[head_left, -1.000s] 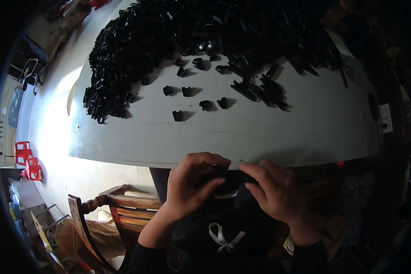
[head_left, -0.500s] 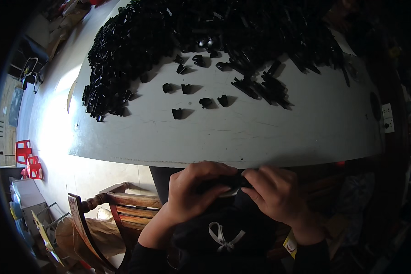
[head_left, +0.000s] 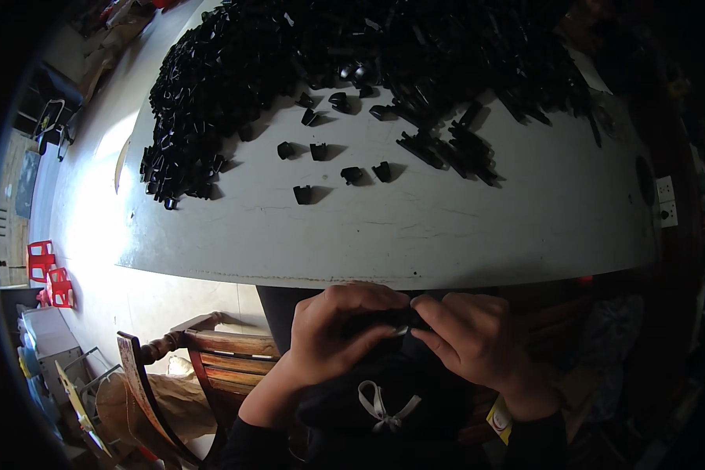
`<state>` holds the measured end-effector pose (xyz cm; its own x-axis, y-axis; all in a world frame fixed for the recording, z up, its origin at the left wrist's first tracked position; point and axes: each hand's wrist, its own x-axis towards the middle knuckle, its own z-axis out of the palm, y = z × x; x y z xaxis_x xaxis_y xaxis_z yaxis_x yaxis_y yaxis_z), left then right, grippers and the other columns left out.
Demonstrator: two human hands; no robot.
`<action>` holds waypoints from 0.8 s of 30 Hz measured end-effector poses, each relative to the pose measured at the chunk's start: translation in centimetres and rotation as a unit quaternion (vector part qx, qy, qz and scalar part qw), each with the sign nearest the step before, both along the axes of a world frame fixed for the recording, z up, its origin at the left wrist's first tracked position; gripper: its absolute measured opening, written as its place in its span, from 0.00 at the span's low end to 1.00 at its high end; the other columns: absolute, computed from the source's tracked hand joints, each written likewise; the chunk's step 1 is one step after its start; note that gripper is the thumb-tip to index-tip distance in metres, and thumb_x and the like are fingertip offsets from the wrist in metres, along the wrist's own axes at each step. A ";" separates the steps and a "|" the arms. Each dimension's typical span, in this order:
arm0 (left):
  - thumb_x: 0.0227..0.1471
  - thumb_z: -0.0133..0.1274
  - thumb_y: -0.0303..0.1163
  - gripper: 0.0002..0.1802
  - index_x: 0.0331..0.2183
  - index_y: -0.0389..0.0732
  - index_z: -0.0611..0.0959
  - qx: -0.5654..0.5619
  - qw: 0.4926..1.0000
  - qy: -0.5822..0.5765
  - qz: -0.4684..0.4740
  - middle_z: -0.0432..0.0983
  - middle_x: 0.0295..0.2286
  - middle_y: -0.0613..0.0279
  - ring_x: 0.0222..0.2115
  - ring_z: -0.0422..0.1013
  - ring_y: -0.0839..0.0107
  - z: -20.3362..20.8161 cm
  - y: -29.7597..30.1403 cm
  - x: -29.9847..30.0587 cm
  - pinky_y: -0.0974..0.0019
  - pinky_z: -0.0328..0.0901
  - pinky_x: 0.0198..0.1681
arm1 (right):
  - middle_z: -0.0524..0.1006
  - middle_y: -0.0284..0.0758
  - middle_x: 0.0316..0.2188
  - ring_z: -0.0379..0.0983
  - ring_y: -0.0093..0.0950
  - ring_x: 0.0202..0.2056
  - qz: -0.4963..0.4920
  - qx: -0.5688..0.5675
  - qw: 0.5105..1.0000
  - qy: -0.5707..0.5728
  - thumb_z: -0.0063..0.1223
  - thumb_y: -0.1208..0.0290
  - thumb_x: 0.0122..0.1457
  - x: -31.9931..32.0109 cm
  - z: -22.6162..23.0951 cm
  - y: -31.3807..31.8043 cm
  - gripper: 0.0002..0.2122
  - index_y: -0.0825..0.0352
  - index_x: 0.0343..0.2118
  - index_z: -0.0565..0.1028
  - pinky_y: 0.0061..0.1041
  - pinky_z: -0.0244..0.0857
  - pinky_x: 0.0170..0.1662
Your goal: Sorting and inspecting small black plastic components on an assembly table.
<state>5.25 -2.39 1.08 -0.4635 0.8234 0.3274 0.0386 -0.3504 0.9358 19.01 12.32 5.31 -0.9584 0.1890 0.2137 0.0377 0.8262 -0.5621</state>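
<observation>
Just off the table's near edge, my left hand point(head_left: 330, 327) and my right hand point(head_left: 468, 335) meet at their fingertips. Both are closed on a small black piece point(head_left: 397, 319), dark against my dark clothing, so its exact kind is unclear. A pale sliver shows by the left thumb. Several small black plastic caps point(head_left: 302, 194) lie loose on the white table point(head_left: 384, 243) beyond my hands. Long black plastic strips point(head_left: 453, 153) lie to their right.
A large heap of black plastic parts point(head_left: 211, 94) covers the table's far side. A wooden chair point(head_left: 231, 356) stands at lower left, with red stools point(head_left: 59, 287) farther off on the floor. A wall socket point(head_left: 666, 202) is at the right.
Both hands have shifted very slightly toward me, fingertips still together on the black piece. The parts on the table lie as before.
</observation>
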 end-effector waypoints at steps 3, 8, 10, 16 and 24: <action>0.55 0.55 0.31 0.17 0.41 0.30 0.70 0.009 0.982 -0.187 -0.036 0.74 0.38 0.41 0.43 0.73 0.54 0.6 0.2 0.5 0.56 0.69 0.47 | 0.67 0.28 0.17 0.69 0.23 0.16 0.086 -0.002 0.994 0.066 0.63 0.68 0.47 0.2 -1.8 -0.5 0.15 0.66 0.37 0.74 0.23 0.62 0.17; 0.63 0.34 0.52 0.34 0.36 0.26 0.78 -0.034 0.976 -0.131 -0.169 0.78 0.31 0.42 0.36 0.77 0.53 1.3 0.6 0.9 0.59 0.70 0.44 | 0.78 0.39 0.30 0.76 0.33 0.23 0.088 -0.235 0.968 0.032 0.56 0.72 0.53 0.0 -2.7 -3.2 0.18 0.68 0.47 0.69 0.28 0.71 0.23; 0.63 0.34 0.51 0.34 0.34 0.26 0.79 -0.023 0.975 -0.126 -0.180 0.79 0.30 0.42 0.34 0.77 0.53 1.3 0.5 1.0 0.58 0.70 0.41 | 0.78 0.41 0.32 0.76 0.34 0.23 0.099 -0.238 0.966 0.032 0.56 0.72 0.54 -0.1 -2.7 -3.6 0.19 0.68 0.49 0.67 0.28 0.71 0.23; 0.58 0.41 0.47 0.25 0.38 0.33 0.78 -0.076 0.988 0.137 0.019 0.74 0.40 0.46 0.43 0.69 0.53 -0.1 2.0 -0.8 0.56 0.62 0.48 | 0.72 0.41 0.32 0.71 0.39 0.34 0.044 0.049 0.996 -0.053 0.48 0.78 0.52 -1.7 -3.3 -1.7 0.08 0.69 0.35 0.73 0.37 0.67 0.36; 0.45 0.57 0.26 0.13 0.36 0.39 0.76 -0.305 0.810 0.393 0.309 0.70 0.34 0.56 0.39 0.69 0.56 -2.3 3.5 -8.0 0.57 0.64 0.41 | 0.76 0.37 0.32 0.76 0.38 0.35 -0.276 0.160 0.947 -0.044 0.57 0.76 0.53 -7.4 -5.5 8.7 0.09 0.65 0.36 0.70 0.37 0.68 0.34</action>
<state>-2.79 1.09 -1.20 -0.6944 0.6340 0.3404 0.6990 0.4819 0.5283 11.63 20.99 -0.23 -0.7492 0.6058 0.2679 0.5486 0.7941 -0.2615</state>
